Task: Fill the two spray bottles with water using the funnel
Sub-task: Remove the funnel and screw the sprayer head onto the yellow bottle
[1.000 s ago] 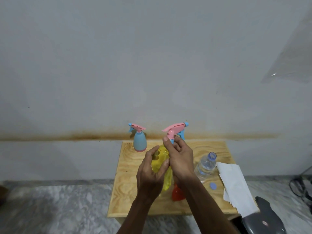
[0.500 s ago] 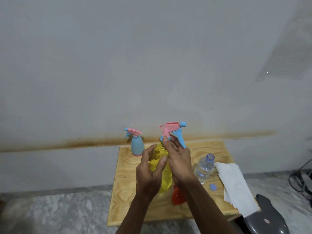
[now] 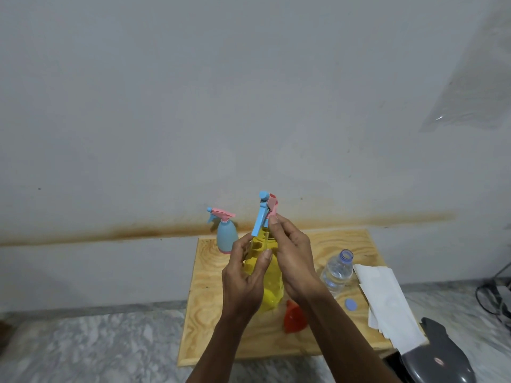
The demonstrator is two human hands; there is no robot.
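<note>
A clear yellow plastic spray bottle (image 3: pixel 272 283) is held upright over a plywood table (image 3: pixel 326 244) whose grain runs in wavy bands. The bottle is gripped round its smooth, rounded body by the left hand (image 3: pixel 243 283), with the thumb laid across the front and the fingers curled behind. The neck below the pink and blue spray head (image 3: pixel 265 211) is pinched by the fingers of the right hand (image 3: pixel 296 261); whether the head is screwed tight cannot be told, as the collar is covered by those fingers. The long blue trigger is seen hanging down on the left side of the head.

A second spray bottle (image 3: pixel 226 233), opaque blue with a pink base ring and a pink head, is stood at the back left corner of the table, near the wall. An orange plastic funnel (image 3: pixel 294 317) is laid on the table just beside the yellow bottle's base, partly hidden by the right forearm. A clear, ribbed water bottle (image 3: pixel 336 273) is stood open to the right, and its round blue cap (image 3: pixel 350 304) is laid flat near it. White folded paper (image 3: pixel 387 302) overhangs the table's right edge. A smooth grey object (image 3: pixel 439 357) is cut off at the lower right corner and cannot be identified.
</note>
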